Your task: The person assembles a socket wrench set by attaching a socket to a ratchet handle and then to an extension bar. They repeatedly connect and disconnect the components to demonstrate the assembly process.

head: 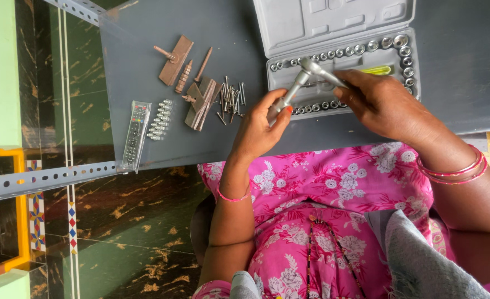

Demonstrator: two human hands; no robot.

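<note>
My left hand (258,128) grips the lower end of a silver ratchet handle (289,94), held tilted just above the grey table (134,33). Its head meets a slim metal bar (327,76), which the fingers of my right hand (386,105) pinch. Both hands hover in front of an open grey socket case (339,27). Rows of shiny sockets (366,47) line the case's tray, partly hidden by my right hand.
Left of my hands lie a loose pile of screws (231,99), brown blocks with pegs (174,60) (200,102), a row of small silver bits (160,119) and a wrapped remote control (136,134). A slotted metal rail (45,177) edges the table.
</note>
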